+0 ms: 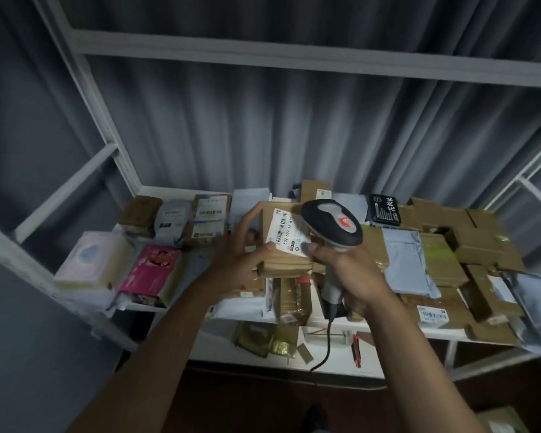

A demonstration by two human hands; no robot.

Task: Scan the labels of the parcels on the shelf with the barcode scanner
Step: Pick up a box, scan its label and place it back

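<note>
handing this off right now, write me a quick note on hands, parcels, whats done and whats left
Left hand: holds a brown cardboard parcel lifted off the pile, its white label facing up.
Right hand: grips the barcode scanner by its handle, head right beside the label, cable hanging down past the shelf edge.
Shelf: crowded with parcels, including a pink box at the left, a black packet at the back and taped cartons at the right.
Done: which parcels are already scanned cannot be told from the view.
Left: scan this label, set the parcel down, go on through the rest.
</note>
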